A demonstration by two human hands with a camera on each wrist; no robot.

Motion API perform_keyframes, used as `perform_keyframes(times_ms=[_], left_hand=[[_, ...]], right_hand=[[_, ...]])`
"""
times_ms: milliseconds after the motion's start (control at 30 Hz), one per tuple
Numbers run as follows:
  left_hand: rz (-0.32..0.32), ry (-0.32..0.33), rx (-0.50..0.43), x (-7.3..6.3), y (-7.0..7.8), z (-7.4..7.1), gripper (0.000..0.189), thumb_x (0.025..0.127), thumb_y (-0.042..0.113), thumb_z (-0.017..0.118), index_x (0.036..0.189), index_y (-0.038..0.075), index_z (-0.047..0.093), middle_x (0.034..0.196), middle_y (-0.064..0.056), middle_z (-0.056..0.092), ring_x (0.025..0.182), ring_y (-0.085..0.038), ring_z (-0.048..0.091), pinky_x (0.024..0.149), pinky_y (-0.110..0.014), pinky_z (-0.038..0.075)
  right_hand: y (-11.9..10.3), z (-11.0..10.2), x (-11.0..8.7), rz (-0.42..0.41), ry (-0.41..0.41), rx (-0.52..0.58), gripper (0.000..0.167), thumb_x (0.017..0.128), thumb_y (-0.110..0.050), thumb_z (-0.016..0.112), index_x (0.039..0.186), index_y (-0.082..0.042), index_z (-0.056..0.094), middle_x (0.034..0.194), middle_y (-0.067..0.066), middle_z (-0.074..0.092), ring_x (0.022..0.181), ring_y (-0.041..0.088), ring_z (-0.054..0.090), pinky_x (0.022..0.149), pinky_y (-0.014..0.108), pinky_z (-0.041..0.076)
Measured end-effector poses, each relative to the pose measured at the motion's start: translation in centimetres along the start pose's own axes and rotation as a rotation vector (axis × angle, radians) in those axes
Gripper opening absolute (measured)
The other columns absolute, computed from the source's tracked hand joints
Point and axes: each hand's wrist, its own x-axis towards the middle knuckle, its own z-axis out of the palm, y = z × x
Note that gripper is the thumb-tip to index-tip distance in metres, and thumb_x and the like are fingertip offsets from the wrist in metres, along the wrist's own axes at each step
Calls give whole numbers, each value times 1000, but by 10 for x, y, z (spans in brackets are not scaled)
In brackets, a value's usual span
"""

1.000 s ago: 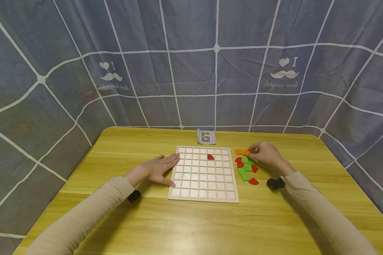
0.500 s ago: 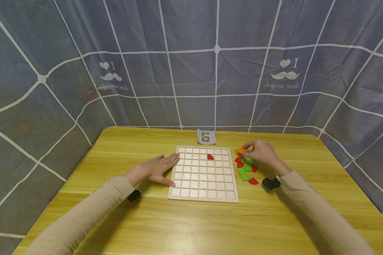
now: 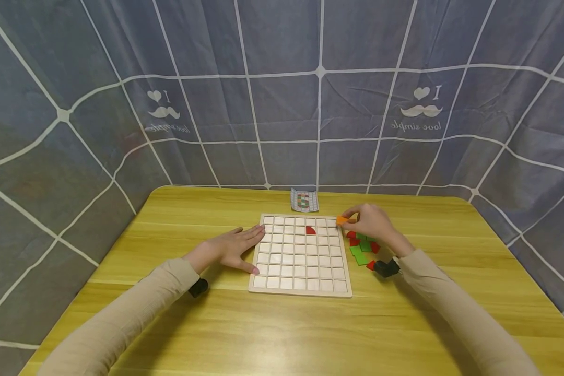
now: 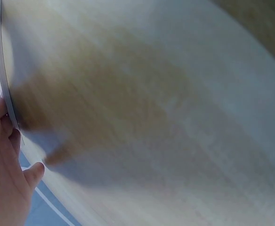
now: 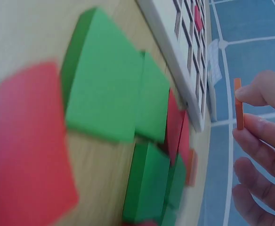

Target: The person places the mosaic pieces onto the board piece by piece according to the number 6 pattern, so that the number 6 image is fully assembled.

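Between thumb and fingertips, my right hand (image 3: 375, 224) pinches an orange square tile (image 3: 341, 220) near the board's far right corner. The right wrist view shows that tile (image 5: 238, 103) edge-on, held off the table. My left hand (image 3: 230, 249) lies with spread, fairly straight fingers against the left edge of a white gridded board (image 3: 300, 260). One red quarter-circle piece (image 3: 310, 230) sits in a cell of the board's second row from the back. Beside the board's right edge lie green tiles (image 3: 359, 255) and red pieces (image 3: 351, 235), partly hidden by the right hand and wrist camera.
A small pattern card (image 3: 304, 200) stands behind the board, near the back edge of the wooden table (image 3: 282, 334). Another orange tile (image 5: 190, 167) lies past the green ones in the right wrist view. A grey curtain (image 3: 282, 104) with white lines surrounds the table.
My right hand has taken hold of an orange tile from the back of the pile and carried it left to the board's corner. The left hand stays put.
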Motion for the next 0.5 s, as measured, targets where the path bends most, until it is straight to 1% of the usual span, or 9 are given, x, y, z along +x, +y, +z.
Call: perform_keyframes(times_ms=[133, 300, 500], left_hand=[[0, -4, 0, 0, 1, -1, 106, 84, 71, 52, 156, 9, 4, 163, -9, -2, 151, -24, 4, 122, -51, 10], [-2, -5, 13, -1, 2, 0, 106, 84, 71, 51, 156, 9, 4, 163, -8, -2, 151, -23, 3, 122, -50, 10], [-4, -5, 14, -1, 2, -1, 106, 84, 71, 51, 156, 9, 4, 163, -8, -2, 151, -23, 3, 122, -50, 11]], right_hand=[[-8, 4, 3, -13, -14, 10, 32, 78, -33, 76, 101, -11, 76, 88, 5, 75, 53, 8, 53, 45, 24, 34], [-17, 8, 8, -15, -39, 36, 31, 79, -32, 76, 102, -11, 76, 88, 4, 74, 50, 10, 49, 44, 24, 31], [-29, 14, 14, -34, -54, 39, 30, 79, -34, 77, 102, -14, 76, 94, 3, 74, 55, 9, 52, 46, 24, 37]])
